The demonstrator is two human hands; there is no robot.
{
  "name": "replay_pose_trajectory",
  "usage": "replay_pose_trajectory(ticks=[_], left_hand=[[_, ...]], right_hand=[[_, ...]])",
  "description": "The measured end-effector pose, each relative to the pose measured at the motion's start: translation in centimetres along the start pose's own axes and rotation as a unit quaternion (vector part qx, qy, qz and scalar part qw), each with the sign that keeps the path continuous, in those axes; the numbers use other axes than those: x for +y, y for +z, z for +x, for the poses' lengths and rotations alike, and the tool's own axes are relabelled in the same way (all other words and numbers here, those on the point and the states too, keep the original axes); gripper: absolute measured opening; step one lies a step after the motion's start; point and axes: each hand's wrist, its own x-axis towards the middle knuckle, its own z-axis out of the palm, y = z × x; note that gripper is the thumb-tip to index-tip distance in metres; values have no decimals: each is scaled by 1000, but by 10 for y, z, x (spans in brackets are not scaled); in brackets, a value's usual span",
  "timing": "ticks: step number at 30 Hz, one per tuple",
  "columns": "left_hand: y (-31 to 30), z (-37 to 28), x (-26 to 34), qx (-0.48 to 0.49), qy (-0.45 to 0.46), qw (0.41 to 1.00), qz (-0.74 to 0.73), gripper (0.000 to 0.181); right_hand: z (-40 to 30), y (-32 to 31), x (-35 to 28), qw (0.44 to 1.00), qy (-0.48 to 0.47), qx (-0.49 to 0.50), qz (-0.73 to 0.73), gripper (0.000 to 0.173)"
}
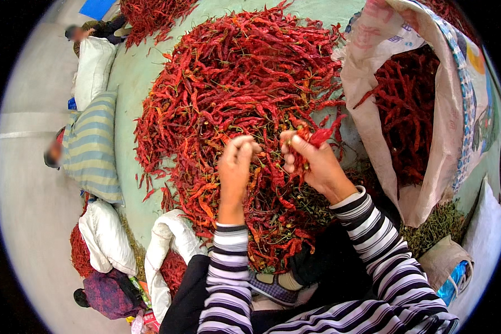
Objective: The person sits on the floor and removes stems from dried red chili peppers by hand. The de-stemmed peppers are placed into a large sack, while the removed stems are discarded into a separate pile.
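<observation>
A large heap of dried red chili peppers point(242, 79) spreads over the pale green floor before me. Above its near side, my right hand point(323, 167) grips a small bunch of chili peppers point(323, 135), their tips poking out past the thumb. To its left, my left hand point(235, 171) hovers over the pile with bent fingers, slightly blurred. Whether something small is pinched in it cannot be made out. Loose green stems point(313, 204) lie mixed with peppers below my right hand.
An open woven sack point(365, 96) on the right holds more red chilies. Beside it lies a mound of green stems point(436, 223). A rolled-down white sack point(158, 246) with chilies stands near my left knee. Filled sacks, including a striped one point(94, 146), and several people line the left.
</observation>
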Motion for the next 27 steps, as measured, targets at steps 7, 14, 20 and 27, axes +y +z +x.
replay_pose_trajectory(ticks=[7,14,20,27], left_hand=[[-2,89,-47,-67,273,871,403,24],[7,106,-59,-97,260,857,434,16],[7,48,8,53,176,966,185,13],[17,-18,13,34,111,993,-8,9]], right_hand=[[7,-1,-11,996,-34,-1,86,8],[7,-4,-7,998,-10,-20,65,16],[-1,-9,-14,998,-24,-49,-12,13],[2,2,8,951,-154,-64,-260,11]])
